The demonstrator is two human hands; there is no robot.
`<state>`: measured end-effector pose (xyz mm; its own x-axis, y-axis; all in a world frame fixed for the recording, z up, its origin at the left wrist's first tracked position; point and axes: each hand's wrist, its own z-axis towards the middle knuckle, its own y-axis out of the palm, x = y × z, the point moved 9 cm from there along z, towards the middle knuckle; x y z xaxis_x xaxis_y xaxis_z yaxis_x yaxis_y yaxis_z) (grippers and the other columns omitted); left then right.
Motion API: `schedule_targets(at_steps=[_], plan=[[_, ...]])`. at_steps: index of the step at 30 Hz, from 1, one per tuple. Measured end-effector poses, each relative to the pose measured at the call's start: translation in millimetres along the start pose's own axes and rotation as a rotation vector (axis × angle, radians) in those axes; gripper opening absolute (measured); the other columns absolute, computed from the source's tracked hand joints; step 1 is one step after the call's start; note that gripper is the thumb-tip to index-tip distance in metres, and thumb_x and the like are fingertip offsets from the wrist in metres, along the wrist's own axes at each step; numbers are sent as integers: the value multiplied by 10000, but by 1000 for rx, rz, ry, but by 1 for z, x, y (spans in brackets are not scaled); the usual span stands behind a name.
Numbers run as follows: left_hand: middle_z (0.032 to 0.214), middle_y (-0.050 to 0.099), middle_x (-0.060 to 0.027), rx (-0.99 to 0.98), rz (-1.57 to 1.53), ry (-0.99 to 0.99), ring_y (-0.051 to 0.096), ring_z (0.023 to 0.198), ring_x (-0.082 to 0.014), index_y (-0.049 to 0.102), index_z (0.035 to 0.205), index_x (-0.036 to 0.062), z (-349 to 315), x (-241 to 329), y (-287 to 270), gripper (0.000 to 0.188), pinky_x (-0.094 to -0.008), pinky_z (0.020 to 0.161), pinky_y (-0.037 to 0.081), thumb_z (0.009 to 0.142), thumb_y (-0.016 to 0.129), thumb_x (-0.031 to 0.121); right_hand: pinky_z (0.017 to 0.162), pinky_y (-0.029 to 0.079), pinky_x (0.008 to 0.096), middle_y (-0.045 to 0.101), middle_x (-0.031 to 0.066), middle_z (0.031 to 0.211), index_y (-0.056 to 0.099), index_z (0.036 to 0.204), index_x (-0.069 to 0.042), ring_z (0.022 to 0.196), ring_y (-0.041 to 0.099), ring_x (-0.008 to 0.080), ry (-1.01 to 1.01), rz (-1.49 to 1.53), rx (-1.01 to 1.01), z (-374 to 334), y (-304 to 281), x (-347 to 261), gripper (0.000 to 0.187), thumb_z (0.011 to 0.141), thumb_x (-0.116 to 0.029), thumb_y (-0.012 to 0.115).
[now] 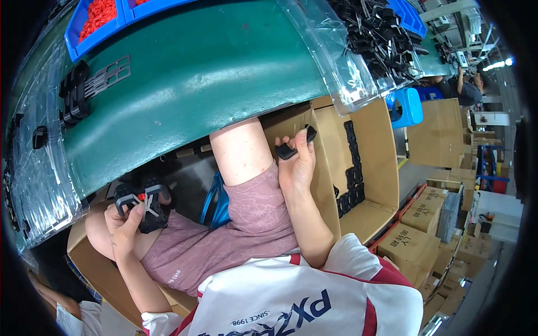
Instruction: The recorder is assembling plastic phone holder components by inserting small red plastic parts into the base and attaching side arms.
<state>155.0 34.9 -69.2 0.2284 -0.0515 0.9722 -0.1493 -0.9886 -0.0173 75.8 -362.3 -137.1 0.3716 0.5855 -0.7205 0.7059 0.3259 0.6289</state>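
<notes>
- Step in hand, as judged: finished black parts are being moved from lap level into the open cardboard box [370, 168] at centre right of the frame.
- Right hand [297, 162]: fingers closed around a small black plastic part [291, 147], held at the near wall of the box, just above centre frame.
- Left hand [126, 221]: at lower left, fingers wrapped around a black and grey assembly [147, 207] with a small red detail; it rests over the person's knee.
- Inside the box, a column of black parts [352, 168] already stands against the far wall, with more stacked at its lower end.
- Next move, as judged: the right hand must clear the box wall and align its part with the existing column.
- Surroundings: a green work table [196, 89] fills the upper centre; a blue bin of red pieces [95, 19] sits at upper left; a clear tray of loose black clips [375, 33] sits at upper right.
- Obstruction: the table edge overhangs the lap and the box's near wall; the raised knee lies between the two hands.
</notes>
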Motion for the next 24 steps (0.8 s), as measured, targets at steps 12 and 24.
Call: schedule_targets(at_steps=[12, 24], plan=[[602, 525, 22, -39, 116, 6, 369, 517, -73, 600, 699, 6, -7, -4, 4, 99, -195, 504, 327, 778, 658, -12, 818, 464, 325, 581, 24, 867, 556, 1038, -89, 840, 591, 164, 20, -123, 6, 12, 12, 11, 245, 869, -227, 670], [578, 552, 1, 2, 100, 50, 390, 496, -92, 633, 710, -7, -1, -1, 10, 61, -214, 498, 345, 748, 681, -14, 810, 469, 337, 565, 47, 954, 516, 1025, -83, 876, 563, 166, 89, -36, 22, 9, 27, 26, 285, 862, -246, 683]])
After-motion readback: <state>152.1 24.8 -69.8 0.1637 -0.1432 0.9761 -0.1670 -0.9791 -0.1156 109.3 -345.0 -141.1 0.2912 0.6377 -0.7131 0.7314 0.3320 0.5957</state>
